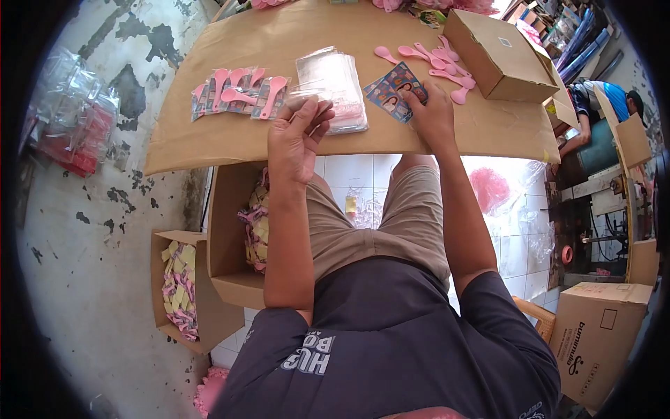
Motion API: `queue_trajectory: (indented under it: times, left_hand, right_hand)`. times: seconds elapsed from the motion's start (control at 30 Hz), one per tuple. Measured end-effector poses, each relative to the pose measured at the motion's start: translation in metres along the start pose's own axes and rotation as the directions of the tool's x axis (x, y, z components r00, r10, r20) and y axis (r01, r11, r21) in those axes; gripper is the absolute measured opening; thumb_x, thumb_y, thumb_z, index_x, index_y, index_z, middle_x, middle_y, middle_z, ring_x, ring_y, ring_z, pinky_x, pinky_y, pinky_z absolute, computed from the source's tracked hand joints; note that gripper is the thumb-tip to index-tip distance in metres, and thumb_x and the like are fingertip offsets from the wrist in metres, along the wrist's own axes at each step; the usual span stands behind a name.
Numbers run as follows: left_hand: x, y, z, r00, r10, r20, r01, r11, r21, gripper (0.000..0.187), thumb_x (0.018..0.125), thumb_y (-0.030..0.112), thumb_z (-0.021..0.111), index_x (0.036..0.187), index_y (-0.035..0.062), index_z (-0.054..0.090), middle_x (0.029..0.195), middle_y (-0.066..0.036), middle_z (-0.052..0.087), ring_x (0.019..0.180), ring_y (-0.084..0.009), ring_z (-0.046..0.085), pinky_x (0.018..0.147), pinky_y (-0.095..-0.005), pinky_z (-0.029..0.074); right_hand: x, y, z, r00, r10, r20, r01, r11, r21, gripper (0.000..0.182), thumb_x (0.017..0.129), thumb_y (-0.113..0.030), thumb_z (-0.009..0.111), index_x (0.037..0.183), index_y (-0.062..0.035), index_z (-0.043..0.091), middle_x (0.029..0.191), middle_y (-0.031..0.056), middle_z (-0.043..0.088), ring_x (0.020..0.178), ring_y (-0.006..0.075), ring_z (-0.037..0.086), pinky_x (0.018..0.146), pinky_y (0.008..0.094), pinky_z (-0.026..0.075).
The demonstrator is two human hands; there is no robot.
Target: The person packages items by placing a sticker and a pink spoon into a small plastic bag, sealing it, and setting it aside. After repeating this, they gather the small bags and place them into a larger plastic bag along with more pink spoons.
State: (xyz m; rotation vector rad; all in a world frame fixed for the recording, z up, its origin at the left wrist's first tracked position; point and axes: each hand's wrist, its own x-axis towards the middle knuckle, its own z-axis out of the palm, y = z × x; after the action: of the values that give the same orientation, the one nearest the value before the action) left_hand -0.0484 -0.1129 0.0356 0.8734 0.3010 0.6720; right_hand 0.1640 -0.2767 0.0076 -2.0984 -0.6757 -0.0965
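My left hand (300,136) is raised at the near edge of a stack of clear plastic bags (333,80), its fingers curled together; what they pinch, if anything, is too small to tell. Between the thumb and fingers of my right hand (433,115) are printed cards (392,93), fanned out over the table. Left of the bags lie several packed sets of cards, each with a pink spoon (274,96) on top. Loose pink spoons (447,63) form a pile beyond my right hand.
A cardboard box (499,59) stands on the cardboard-covered table (202,150) at the right. Below at the left are boxes of wrapped pieces (179,286). Another person (604,105) works at the far right, above a closed carton (597,335).
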Motion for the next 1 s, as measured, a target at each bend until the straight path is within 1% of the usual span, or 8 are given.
queue_trajectory:
  times: [0.2,0.27,0.3,0.37,0.4,0.47,0.67,1.0]
  left_hand:
    - [-0.01,-0.001,0.01,0.998,0.01,0.062,-0.01,1.0,-0.002,0.022,0.098,0.011,0.07,0.118,0.0022,0.067,0.121,-0.019,0.071,0.106,-0.0238,0.072,0.083,-0.0286,0.061]
    - [-0.015,-0.001,0.014,0.999,0.009,0.047,-0.008,1.0,-0.01,0.025,0.098,0.011,0.069,0.12,0.0014,0.066,0.122,-0.02,0.071,0.108,-0.0252,0.072,0.085,-0.0292,0.061]
    - [-0.018,-0.001,0.018,0.998,0.039,0.054,-0.04,0.999,0.012,0.027,0.098,0.011,0.069,0.123,0.0006,0.065,0.123,-0.02,0.07,0.109,-0.0258,0.072,0.086,-0.0297,0.061]
    - [-0.024,-0.006,0.026,0.996,0.056,0.062,-0.059,0.997,0.039,0.029,0.098,0.011,0.068,0.125,-0.0002,0.064,0.123,-0.02,0.07,0.11,-0.0264,0.072,0.087,-0.0302,0.06]
    - [-0.026,-0.009,0.031,0.996,0.082,0.033,-0.083,0.995,0.049,0.027,0.098,0.009,0.069,0.122,0.0,0.066,0.12,-0.019,0.072,0.106,-0.0258,0.073,0.085,-0.0287,0.06]
    - [-0.029,-0.017,0.039,0.995,0.1,0.014,-0.101,0.993,0.062,0.024,0.097,0.007,0.07,0.119,0.0002,0.067,0.118,-0.018,0.073,0.103,-0.0252,0.074,0.082,-0.0273,0.059]
    - [-0.036,-0.049,0.052,0.951,0.289,0.106,-0.296,0.954,0.055,0.024,0.095,0.005,0.072,0.119,-0.0002,0.067,0.116,-0.014,0.073,0.106,-0.0194,0.071,0.091,-0.0301,0.056]
    - [-0.043,-0.033,0.058,0.984,0.065,0.165,-0.052,0.995,-0.083,0.025,0.102,0.01,0.063,0.122,-0.0054,0.064,0.115,-0.017,0.072,0.104,-0.0229,0.072,0.091,-0.0355,0.06]
  right_hand:
    - [-0.018,-0.01,-0.004,0.892,-0.254,-0.374,0.267,0.964,-0.018,0.025,0.096,-0.023,0.069,0.094,0.002,0.068,0.094,0.0167,0.066,0.083,0.0305,0.063,0.074,0.0418,0.048]
    - [-0.04,-0.026,-0.016,0.968,-0.074,-0.241,0.155,0.928,0.338,0.029,0.103,-0.027,0.064,0.102,0.001,0.07,0.089,0.0045,0.068,0.069,0.0122,0.058,0.062,0.0277,0.044]
    - [-0.05,-0.032,-0.019,0.969,-0.071,-0.235,0.151,0.928,0.34,0.029,0.103,-0.027,0.064,0.102,0.001,0.07,0.089,0.0045,0.068,0.069,0.0122,0.058,0.062,0.0277,0.044]
    - [-0.069,-0.042,-0.027,0.999,-0.001,0.036,-0.028,0.611,0.791,0.024,0.105,-0.024,0.062,0.111,-0.0015,0.069,0.096,-0.0006,0.068,0.075,0.0025,0.056,0.062,0.0209,0.042]
    - [-0.077,-0.047,-0.031,0.999,0.007,0.033,-0.03,0.61,0.792,0.024,0.105,-0.024,0.062,0.111,-0.0015,0.069,0.096,-0.0006,0.068,0.075,0.0025,0.056,0.062,0.0209,0.042]
    - [-0.088,-0.061,-0.04,0.964,-0.042,0.263,-0.232,0.355,0.906,0.028,0.102,-0.025,0.067,0.117,-0.0025,0.066,0.097,-0.0012,0.07,0.079,0.003,0.059,0.068,0.0204,0.045]
    - [-0.093,-0.079,-0.051,0.957,-0.124,0.263,-0.166,0.51,0.844,0.02,0.099,-0.017,0.071,0.11,0.0,0.068,0.098,0.0008,0.071,0.087,0.0014,0.061,0.076,0.0209,0.05]
    - [-0.094,-0.073,-0.057,0.967,-0.079,0.242,-0.152,0.585,0.797,0.022,0.103,-0.021,0.066,0.11,-0.0006,0.066,0.087,0.0005,0.068,0.072,0.0025,0.06,0.061,0.02,0.047]
